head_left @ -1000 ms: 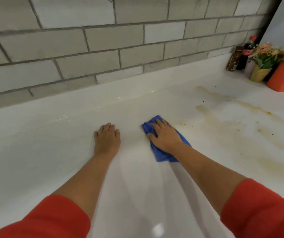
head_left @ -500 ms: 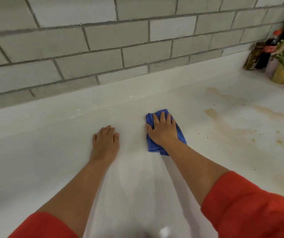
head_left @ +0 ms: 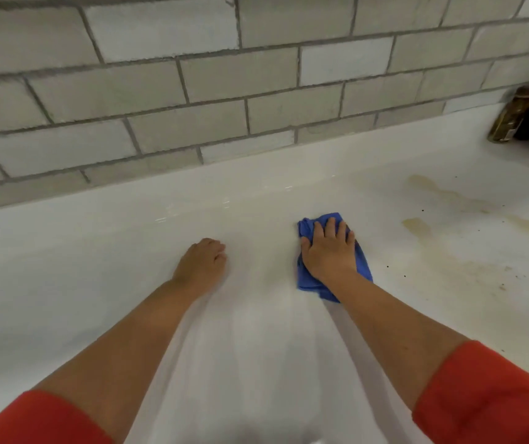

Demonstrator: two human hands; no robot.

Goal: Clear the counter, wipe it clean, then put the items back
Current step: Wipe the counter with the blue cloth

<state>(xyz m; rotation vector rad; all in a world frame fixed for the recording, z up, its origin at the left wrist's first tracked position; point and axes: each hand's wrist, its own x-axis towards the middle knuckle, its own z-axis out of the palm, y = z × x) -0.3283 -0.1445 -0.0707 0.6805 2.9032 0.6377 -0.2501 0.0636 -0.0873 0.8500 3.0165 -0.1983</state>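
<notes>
Blue cloth [head_left: 309,282], bunched into a small pad, is pressed flat against the white tabletop [head_left: 96,283] by the right hand [head_left: 328,254]. Its fingers [head_left: 331,227] are laid out nearly straight and slightly spread across the top of the cloth, which is pinned beneath the palm rather than gripped. Blue edges are seen past the fingertips, to the left of the thumb and beside the wrist. The left hand [head_left: 204,262] is rested on the bare tabletop to the left, apart from the cloth, with fingers loosely bent and nothing held. Brownish stains [head_left: 416,225] and a scatter of dark specks are spread over the tabletop to the right of the cloth, not touched by it. Bottles [head_left: 512,120] are grouped at the far right edge against the grey brick-patterned wall [head_left: 192,81], partly cut off and blurred. Red sleeves [head_left: 487,405] are seen on both arms at the lower corners.
</notes>
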